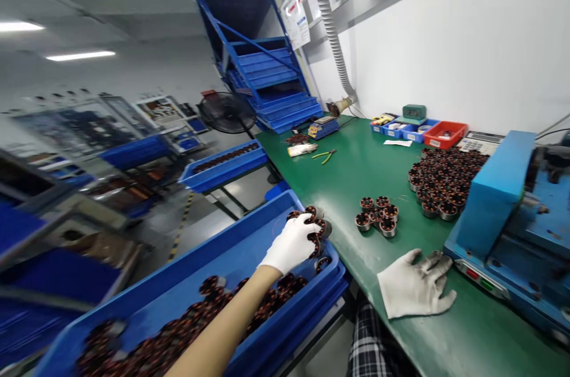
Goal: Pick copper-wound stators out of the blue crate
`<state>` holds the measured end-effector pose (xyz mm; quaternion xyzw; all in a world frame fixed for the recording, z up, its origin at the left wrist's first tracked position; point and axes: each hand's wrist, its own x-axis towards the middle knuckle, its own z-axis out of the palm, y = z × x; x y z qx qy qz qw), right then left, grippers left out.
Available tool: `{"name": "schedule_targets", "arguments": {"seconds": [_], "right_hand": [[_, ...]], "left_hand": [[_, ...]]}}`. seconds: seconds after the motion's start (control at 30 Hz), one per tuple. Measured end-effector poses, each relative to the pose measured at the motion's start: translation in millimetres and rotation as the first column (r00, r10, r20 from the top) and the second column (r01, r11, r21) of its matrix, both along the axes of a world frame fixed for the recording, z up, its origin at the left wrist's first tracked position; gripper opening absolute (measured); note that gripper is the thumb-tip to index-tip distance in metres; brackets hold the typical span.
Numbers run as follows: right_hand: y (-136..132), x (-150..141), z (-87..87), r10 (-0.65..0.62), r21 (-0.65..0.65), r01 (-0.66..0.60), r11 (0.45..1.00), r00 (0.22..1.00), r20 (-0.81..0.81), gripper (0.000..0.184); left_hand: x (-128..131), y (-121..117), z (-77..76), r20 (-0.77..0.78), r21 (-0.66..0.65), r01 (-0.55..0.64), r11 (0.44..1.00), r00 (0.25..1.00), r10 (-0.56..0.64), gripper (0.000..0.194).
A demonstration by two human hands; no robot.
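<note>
My left hand [288, 247], in a white glove, has its fingers wrapped round a cluster of motor stators [325, 228] with copper windings and metal rims. They are at the far right end of a long blue tray [236, 252], by the table edge. Many loose stators [178, 329] lie piled in the tray below my forearm. On the green table [356, 169], a small group of stators [382, 214] stands to the right of this hand. My right hand is out of view. A white glove [414, 285] with soiled fingertips lies on the table, with no arm in it.
A blue machine [494, 205] stands at the right, with a large block of stators [445, 178] beside it. Green-handled pliers [325, 155], a red bin [445, 134] and small blue bins [416, 132] are farther back. Behind stand another blue tray [196, 178] and a fan [227, 111].
</note>
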<state>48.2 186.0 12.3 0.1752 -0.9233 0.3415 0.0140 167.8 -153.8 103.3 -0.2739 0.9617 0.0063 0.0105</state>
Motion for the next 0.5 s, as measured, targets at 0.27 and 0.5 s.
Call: {"name": "schedule_targets", "arguments": {"seconds": [0.27, 0.5], "right_hand": [[-110.7, 5.9, -25.8, -0.467, 0.24, 0.514, 0.823, 0.854, -0.229, 0.073], [-113.3, 8.5, -17.2, -0.443, -0.012, 0.453, 0.891, 0.866, -0.231, 0.067]], "left_hand": [[56.2, -24.5, 10.4, 0.039, -0.184, -0.188, 0.965, 0.979, 0.198, 0.045], [82.7, -50.7, -2.4, -0.046, -0.097, -0.271, 0.958, 0.962, 0.268, 0.04]]}}
